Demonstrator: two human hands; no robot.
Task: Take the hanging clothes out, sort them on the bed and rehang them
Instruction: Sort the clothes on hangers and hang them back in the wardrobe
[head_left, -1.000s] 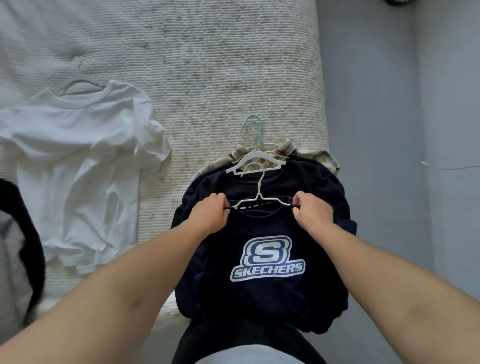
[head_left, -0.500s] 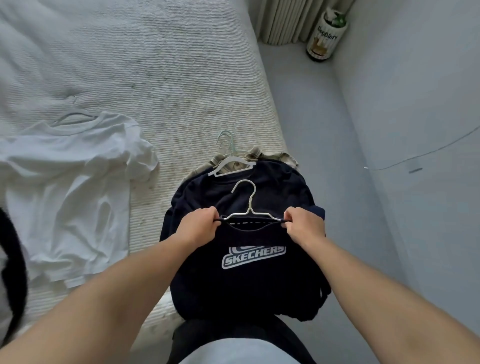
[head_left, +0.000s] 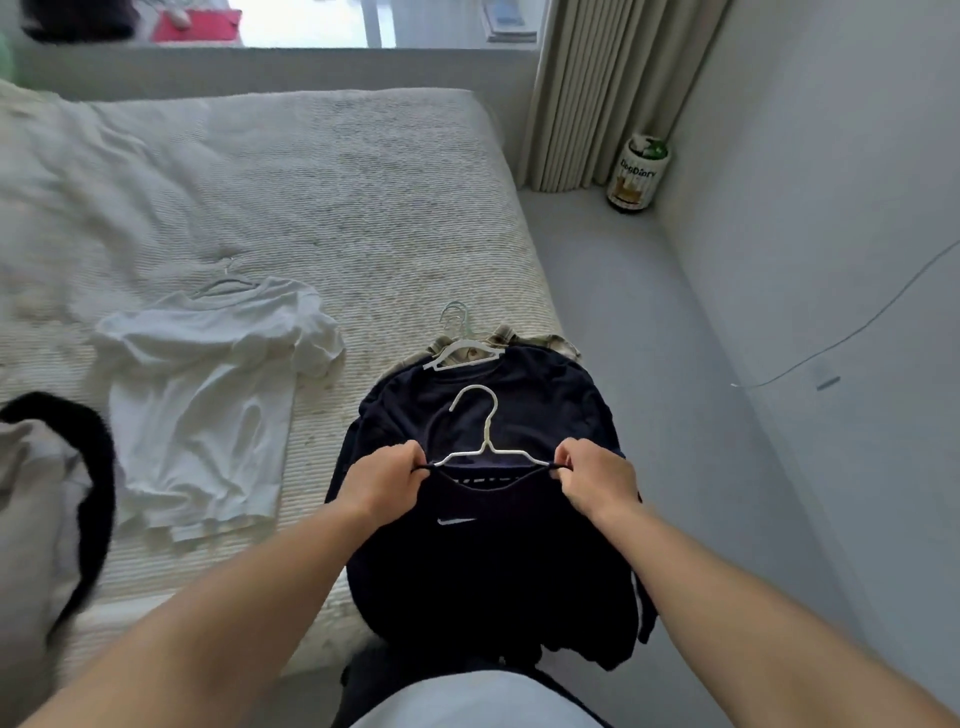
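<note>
Navy shirt (head_left: 493, 561) on its hanger (head_left: 485, 441), above the pile at the bed (head_left: 322, 208) edge; left hand (head_left: 387, 480) and right hand (head_left: 597, 475) pinch its shoulders. Soft, light, probably floppy; the shoulders look the best hold.

Soft daylight from the window (head_left: 306, 21) (overexposed); shadows faint; wide-angle bending at edges; slight motion blur.
</note>
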